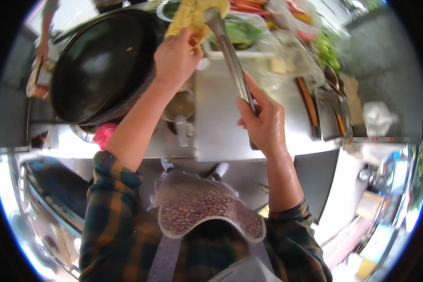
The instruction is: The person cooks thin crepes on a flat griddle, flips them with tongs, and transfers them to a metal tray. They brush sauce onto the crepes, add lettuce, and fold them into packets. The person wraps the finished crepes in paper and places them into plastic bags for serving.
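Note:
My left hand grips the near edge of a yellowish flatbread at the top middle. Metal tongs are in my right hand, their tip resting at or just over the flatbread's right side. Left of my left forearm lies a large round black griddle, with a small crumb on it. Below my left hand, partly behind the forearm, stands a handled container with brownish contents. A metal work surface spreads beneath the tongs.
White tub with green leaves stands beyond the surface; plastic bags lie beside it. At right are a wooden-handled tool, a metal tray and spoons. A pink cloth lies at left. Another person's hand is at the far left.

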